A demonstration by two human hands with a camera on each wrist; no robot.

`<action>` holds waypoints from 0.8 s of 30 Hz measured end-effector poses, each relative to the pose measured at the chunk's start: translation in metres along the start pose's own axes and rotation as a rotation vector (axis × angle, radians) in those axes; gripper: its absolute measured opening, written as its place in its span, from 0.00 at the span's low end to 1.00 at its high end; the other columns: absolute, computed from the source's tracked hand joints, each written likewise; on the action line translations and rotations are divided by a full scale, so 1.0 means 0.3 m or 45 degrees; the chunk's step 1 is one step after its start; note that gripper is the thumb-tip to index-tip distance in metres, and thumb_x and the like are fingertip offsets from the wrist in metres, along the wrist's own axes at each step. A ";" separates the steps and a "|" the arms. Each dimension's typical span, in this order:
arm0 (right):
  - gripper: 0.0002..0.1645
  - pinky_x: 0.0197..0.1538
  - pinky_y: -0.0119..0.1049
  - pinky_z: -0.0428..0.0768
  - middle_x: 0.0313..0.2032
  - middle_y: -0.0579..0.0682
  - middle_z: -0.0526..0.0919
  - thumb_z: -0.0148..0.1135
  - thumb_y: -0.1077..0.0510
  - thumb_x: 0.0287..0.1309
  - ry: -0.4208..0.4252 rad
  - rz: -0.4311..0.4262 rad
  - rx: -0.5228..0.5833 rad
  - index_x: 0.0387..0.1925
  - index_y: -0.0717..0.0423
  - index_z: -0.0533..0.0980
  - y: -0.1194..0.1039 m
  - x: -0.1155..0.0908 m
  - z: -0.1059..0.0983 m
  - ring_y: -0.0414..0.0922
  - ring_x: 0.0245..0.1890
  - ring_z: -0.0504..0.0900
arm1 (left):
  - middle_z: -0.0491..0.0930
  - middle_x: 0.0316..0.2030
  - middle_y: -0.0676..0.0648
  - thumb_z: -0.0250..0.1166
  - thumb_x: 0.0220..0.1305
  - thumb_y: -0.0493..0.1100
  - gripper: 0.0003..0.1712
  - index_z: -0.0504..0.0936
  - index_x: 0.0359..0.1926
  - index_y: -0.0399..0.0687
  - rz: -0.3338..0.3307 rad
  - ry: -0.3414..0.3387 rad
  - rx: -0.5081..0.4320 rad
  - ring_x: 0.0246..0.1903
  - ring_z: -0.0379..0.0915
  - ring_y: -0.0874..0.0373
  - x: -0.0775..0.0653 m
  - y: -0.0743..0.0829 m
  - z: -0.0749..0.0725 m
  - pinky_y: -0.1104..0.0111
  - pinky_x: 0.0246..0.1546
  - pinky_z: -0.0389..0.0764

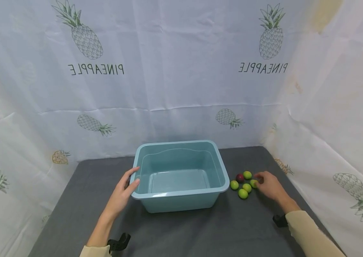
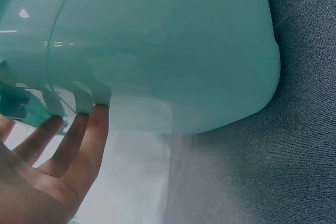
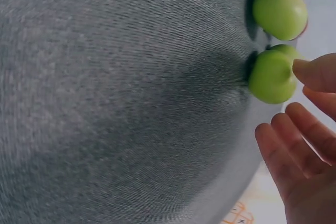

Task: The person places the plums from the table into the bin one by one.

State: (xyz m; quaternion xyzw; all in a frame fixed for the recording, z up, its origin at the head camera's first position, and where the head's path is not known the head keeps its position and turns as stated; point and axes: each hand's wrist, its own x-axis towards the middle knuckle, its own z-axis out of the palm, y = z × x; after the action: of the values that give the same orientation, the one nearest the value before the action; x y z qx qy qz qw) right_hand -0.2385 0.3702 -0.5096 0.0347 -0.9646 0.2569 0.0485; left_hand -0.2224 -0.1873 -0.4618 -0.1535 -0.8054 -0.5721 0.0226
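A light blue plastic basin (image 1: 181, 200) stands on the dark cloth. My left hand (image 1: 120, 192) holds its left rim; in the left wrist view, fingertips (image 2: 98, 121) touch the basin's outer wall (image 2: 173, 51). To the right of the basin lie several small round green fruits (image 1: 243, 193) and one dark red fruit (image 1: 240, 178). My right hand (image 1: 269, 185) is at the rightmost green fruit (image 1: 254, 184). In the right wrist view, the thumb (image 3: 315, 73) overlaps the edge of a green fruit (image 3: 272, 80), and the other fingers are loosely bent, apart from it.
A dark grey cloth (image 1: 181, 235) covers the table. White fabric (image 1: 181, 71) printed with pineapples hangs behind, and more hangs along both sides. A black wrist strap (image 1: 119, 242) shows on the left forearm, another black strap (image 1: 280, 221) on the right.
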 end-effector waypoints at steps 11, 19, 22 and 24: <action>0.20 0.44 0.53 0.74 0.43 0.61 0.78 0.64 0.62 0.55 -0.007 0.032 0.071 0.49 0.66 0.76 0.038 -0.010 0.037 0.57 0.42 0.78 | 0.49 0.72 0.40 0.50 0.73 0.51 0.28 0.58 0.70 0.55 -0.004 -0.008 -0.017 0.69 0.51 0.41 -0.004 0.001 0.006 0.46 0.58 0.63; 0.20 0.43 0.52 0.74 0.43 0.62 0.78 0.64 0.60 0.56 -0.013 0.092 0.095 0.49 0.65 0.77 0.048 -0.008 0.046 0.57 0.42 0.77 | 0.48 0.72 0.44 0.51 0.73 0.52 0.27 0.59 0.70 0.58 -0.021 0.004 -0.015 0.70 0.47 0.47 -0.006 0.003 0.010 0.53 0.60 0.63; 0.20 0.42 0.52 0.74 0.44 0.62 0.78 0.64 0.59 0.56 -0.013 0.099 0.101 0.49 0.65 0.77 0.045 -0.006 0.045 0.57 0.42 0.77 | 0.47 0.72 0.43 0.50 0.73 0.51 0.27 0.59 0.70 0.56 -0.007 0.011 -0.026 0.70 0.46 0.44 -0.002 -0.001 0.011 0.44 0.59 0.60; 0.20 0.42 0.52 0.74 0.44 0.63 0.78 0.64 0.59 0.56 -0.015 0.109 0.109 0.50 0.65 0.77 0.044 -0.005 0.044 0.58 0.42 0.77 | 0.47 0.72 0.42 0.50 0.73 0.50 0.27 0.59 0.70 0.55 0.000 0.011 -0.036 0.70 0.45 0.42 -0.001 -0.001 0.011 0.42 0.60 0.58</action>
State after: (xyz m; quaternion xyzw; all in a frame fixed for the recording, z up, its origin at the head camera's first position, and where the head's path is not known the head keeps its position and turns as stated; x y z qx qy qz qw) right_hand -0.2391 0.3750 -0.5275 -0.0029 -0.9536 0.2994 0.0303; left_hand -0.2217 -0.1843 -0.4632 -0.1511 -0.7972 -0.5839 0.0240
